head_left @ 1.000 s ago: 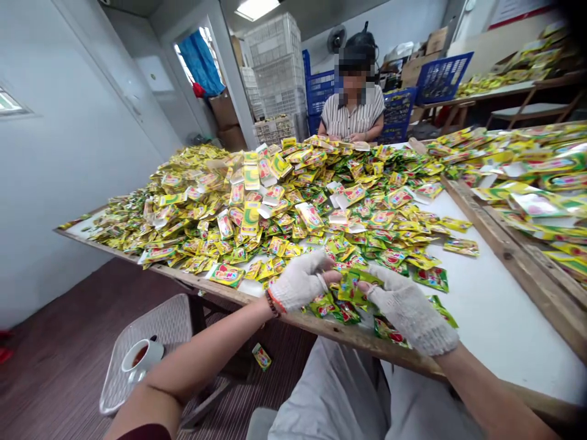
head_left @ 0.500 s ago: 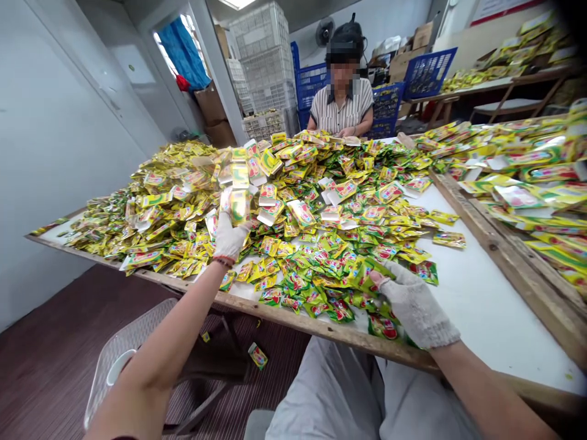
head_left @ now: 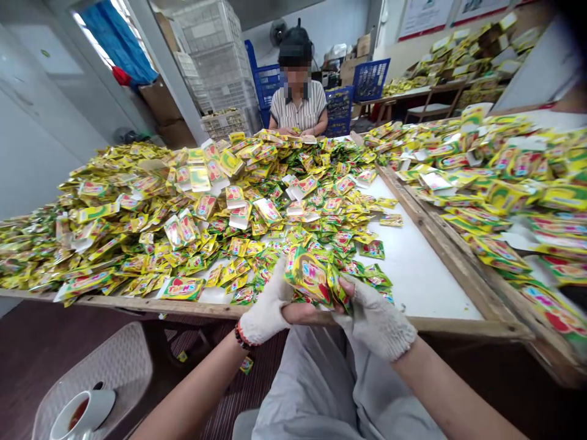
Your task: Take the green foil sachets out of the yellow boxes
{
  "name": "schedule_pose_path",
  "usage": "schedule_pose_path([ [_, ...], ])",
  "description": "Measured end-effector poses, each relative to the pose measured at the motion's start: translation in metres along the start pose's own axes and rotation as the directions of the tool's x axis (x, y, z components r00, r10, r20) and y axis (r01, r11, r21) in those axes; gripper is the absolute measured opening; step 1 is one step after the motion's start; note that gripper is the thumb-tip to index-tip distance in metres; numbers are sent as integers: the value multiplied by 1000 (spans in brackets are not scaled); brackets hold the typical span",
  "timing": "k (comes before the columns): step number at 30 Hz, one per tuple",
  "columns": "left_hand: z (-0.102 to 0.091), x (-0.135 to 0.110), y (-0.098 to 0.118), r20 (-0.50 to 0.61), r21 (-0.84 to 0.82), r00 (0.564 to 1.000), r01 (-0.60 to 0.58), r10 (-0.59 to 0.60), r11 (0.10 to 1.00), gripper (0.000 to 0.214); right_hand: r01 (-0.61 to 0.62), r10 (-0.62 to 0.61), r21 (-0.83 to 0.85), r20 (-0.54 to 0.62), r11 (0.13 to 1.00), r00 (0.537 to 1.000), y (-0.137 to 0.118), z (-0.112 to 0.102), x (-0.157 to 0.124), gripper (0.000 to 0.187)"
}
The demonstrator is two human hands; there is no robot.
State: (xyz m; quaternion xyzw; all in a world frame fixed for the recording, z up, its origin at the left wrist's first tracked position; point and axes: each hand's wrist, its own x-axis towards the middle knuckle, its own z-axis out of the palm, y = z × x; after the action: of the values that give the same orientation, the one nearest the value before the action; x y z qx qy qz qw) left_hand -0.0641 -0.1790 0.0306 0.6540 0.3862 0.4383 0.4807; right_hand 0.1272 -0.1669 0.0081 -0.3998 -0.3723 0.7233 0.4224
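In the head view, my left hand (head_left: 268, 308), in a whitish knit glove with bare fingertips, is closed around a yellow and green printed box (head_left: 306, 274). My right hand (head_left: 378, 321), gloved alike, pinches green and yellow sachets (head_left: 338, 292) against the right end of that box. Both hands meet just above the table's front wooden edge (head_left: 220, 308). Behind them lies a spread of loose sachets (head_left: 238, 269). A flat box (head_left: 182, 287) rests left of my left hand. How far the sachets reach into the held box is hidden.
A large heap of sachets and boxes (head_left: 114, 201) covers the left side. A wooden divider (head_left: 426, 238) separates another box pile (head_left: 499, 201) at right. Across the table sits a person (head_left: 298, 104). A cup (head_left: 85, 412) stands on a woven seat (head_left: 123, 360) at lower left.
My left hand has come back from the heap toward me, now with a box. My right hand has lifted sachets from the table to it. The view has turned right.
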Motion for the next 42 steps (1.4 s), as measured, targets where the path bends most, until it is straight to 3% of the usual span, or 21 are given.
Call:
schedule_pose_path([
  [2, -8, 1, 10, -85, 292, 984, -124, 155, 948, 92, 36, -41, -87, -56, 996, 998, -4, -11, -3, 38],
  [4, -10, 1, 21, -26, 634, 972, -165, 234, 756, 97, 90, -108, -223, -72, 971, 992, -7, -17, -4, 43],
  [6, -6, 0, 29, 93, 851, 979, -173, 181, 496, 86, 162, -190, -360, -44, 919, 981, -6, -16, -5, 42],
  [8, 1, -1, 28, 152, 923, 985, -171, 80, 345, 70, 211, -249, -431, -33, 877, 968, -4, -13, -6, 41],
  [10, 6, -1, 20, 124, 941, 992, -121, 11, 316, 59, 199, -260, -394, -108, 897, 960, -1, -10, -7, 47],
  [14, 4, -1, 4, 23, 929, 1000, -14, -21, 371, 50, 139, -277, -423, -286, 896, 917, -1, -14, -10, 59],
  [17, 2, -2, 2, 42, 927, 999, -29, -27, 374, 52, 135, -309, -635, -170, 760, 936, -7, -22, -12, 47],
  [22, 16, -3, 6, 162, 941, 983, -126, -89, 315, 56, 283, -285, -846, 164, 451, 944, -15, -26, -8, 24],
  [24, 24, -3, 4, 161, 947, 982, -126, -96, 296, 55, 316, -297, -878, 214, 359, 931, -16, -24, -5, 21],
  [26, 28, -3, 3, 109, 955, 992, -86, -65, 284, 53, 313, -379, -901, 188, 300, 906, -16, -22, -2, 21],
  [28, 29, -1, 4, 58, 960, 998, -47, -29, 276, 53, 300, -421, -898, 148, 322, 895, -17, -21, -2, 19],
  [32, 25, 2, 7, 44, 966, 999, -43, 3, 256, 58, 258, -343, -861, 105, 438, 933, -22, -24, -8, 21],
  [37, 32, 3, 2, 146, 957, 989, -144, 9, 251, 65, 298, -381, -897, 163, 326, 910, -18, -22, -10, 16],
  [39, 33, 2, -1, 129, 959, 992, -127, 7, 252, 64, 300, -353, -858, 151, 418, 923, -16, -19, -10, 14],
  [42, 31, 2, -1, 60, 972, 998, -60, 7, 228, 63, 192, -202, -682, 66, 706, 977, -18, -18, -14, 28],
])
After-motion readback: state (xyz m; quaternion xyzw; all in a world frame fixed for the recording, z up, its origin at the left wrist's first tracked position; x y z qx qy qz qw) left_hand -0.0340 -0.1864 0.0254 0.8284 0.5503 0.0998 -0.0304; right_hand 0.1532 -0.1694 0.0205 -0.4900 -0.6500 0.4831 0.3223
